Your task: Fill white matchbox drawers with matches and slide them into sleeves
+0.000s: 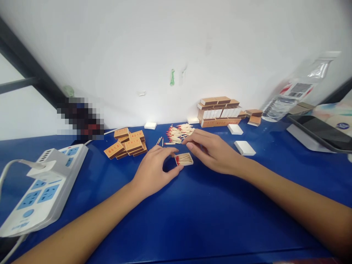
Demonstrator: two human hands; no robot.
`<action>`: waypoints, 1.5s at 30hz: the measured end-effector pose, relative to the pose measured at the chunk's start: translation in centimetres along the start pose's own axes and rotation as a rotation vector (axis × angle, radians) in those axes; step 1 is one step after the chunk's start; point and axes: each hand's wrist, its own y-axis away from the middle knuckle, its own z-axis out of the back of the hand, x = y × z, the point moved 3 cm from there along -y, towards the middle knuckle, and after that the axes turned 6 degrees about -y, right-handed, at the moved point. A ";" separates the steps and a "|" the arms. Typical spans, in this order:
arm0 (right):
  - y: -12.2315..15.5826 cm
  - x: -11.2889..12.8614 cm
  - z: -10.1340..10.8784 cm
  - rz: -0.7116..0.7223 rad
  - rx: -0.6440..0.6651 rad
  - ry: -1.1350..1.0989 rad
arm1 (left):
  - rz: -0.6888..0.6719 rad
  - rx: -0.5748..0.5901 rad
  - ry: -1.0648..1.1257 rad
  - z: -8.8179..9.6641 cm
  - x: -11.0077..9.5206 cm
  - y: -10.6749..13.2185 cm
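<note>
A small white matchbox tray (184,160) lies on the blue table with red-tipped matches in it. My left hand (152,169) grips its left end, thumb at the near edge and index finger by the far corner. Just behind the tray is a heap of loose matches (178,132), with a few stray ones to its left. My right hand (213,150) reaches over from the right, its thumb and fingertips drawn close together at the heap's near right edge. Whether a match is between those fingertips cannot be made out.
Orange matchboxes (134,144) are piled at left; more boxes (218,112) are stacked against the wall. White trays (244,148) lie scattered at right and back. A power strip (45,194) occupies the left side. A water bottle (298,90) and a phone (320,132) are at right.
</note>
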 end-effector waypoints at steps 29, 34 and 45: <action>0.6 -1.2 -0.4 -0.169 0.293 0.070 | -0.015 -0.107 0.053 0.3 -0.2 0.2; 0.5 -1.0 -0.6 -0.165 0.297 0.059 | 0.003 -0.076 0.046 0.4 -0.3 0.1; 0.5 -0.7 -1.0 -0.175 0.301 0.081 | -0.001 -0.046 0.035 0.4 -0.2 0.0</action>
